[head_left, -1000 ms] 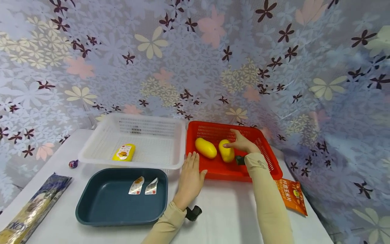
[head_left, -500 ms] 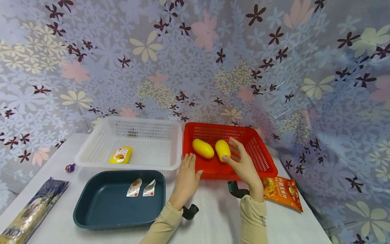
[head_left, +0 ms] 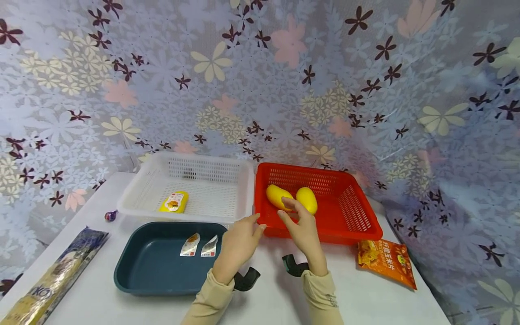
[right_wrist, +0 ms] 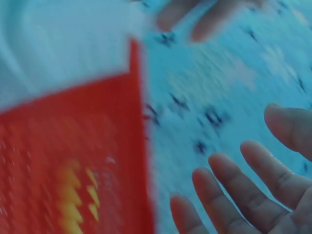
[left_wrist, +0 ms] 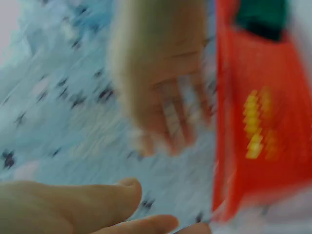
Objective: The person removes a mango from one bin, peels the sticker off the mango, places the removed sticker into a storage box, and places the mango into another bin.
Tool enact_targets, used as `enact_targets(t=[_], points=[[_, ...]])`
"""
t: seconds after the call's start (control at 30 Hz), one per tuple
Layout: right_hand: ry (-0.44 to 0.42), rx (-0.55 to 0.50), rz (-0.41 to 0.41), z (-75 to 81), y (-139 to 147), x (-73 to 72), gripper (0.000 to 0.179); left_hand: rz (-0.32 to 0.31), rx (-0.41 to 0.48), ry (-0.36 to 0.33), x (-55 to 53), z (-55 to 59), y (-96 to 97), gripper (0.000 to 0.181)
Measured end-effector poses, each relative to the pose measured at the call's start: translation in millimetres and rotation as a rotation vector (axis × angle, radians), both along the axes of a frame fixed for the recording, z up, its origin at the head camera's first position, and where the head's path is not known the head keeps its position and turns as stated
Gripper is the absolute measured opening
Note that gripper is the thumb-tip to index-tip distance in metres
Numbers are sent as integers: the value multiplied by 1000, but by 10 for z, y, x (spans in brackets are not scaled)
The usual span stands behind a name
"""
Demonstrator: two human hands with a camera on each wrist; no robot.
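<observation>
Lying in upright, slotted red basket: left yellow fruit, smooth, oblong, slanted, partly hidden behind right hand (touch unclear), and right yellow fruit, equally smooth, just beside, nearer basket's middle. Nearest to left hand: basket's front-left corner. Nearest to right hand: basket's front wall, left yellow fruit.
</observation>
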State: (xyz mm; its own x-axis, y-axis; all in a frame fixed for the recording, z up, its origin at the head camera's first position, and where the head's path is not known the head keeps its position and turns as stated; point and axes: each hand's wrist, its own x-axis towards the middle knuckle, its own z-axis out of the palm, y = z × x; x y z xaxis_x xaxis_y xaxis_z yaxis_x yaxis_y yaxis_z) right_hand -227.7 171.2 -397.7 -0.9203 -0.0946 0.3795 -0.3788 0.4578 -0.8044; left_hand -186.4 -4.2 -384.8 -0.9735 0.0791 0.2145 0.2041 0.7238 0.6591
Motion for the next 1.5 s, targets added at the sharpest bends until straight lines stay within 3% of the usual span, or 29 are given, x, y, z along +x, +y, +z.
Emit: enact_targets(t=[0.17,0.43,0.53,0.7,0.97,1.1,1.27,1.37,1.5], points=[[28,143,27,-130,-293,-43,39,87,54,-2,15,100,-383,40],[123,320,-48,-239,-784,-22,45,206,132,-26,32,149,-890,43],[176,402,-99,-301,-919,-84,57,225,150,-39,40,155,-979,43],[220,633,-188,-401,-1027,-142,78,227,156,-62,35,139,-1067,44],[340,820,-243,-471,-1108,-166,80,220,144,-98,-52,132,-1409,47],[387,846,-248,-481,-1127,-178,78,231,148,-105,-217,188,-1682,49],[362,851,-221,-474,-1154,-202,79,201,160,-122,-584,273,-2054,53],[331,842,-211,-471,-1156,-208,79,127,126,-215,-831,290,-2199,56],[322,820,-205,-475,-1147,-200,79,35,102,-427,-1089,254,-2281,61]])
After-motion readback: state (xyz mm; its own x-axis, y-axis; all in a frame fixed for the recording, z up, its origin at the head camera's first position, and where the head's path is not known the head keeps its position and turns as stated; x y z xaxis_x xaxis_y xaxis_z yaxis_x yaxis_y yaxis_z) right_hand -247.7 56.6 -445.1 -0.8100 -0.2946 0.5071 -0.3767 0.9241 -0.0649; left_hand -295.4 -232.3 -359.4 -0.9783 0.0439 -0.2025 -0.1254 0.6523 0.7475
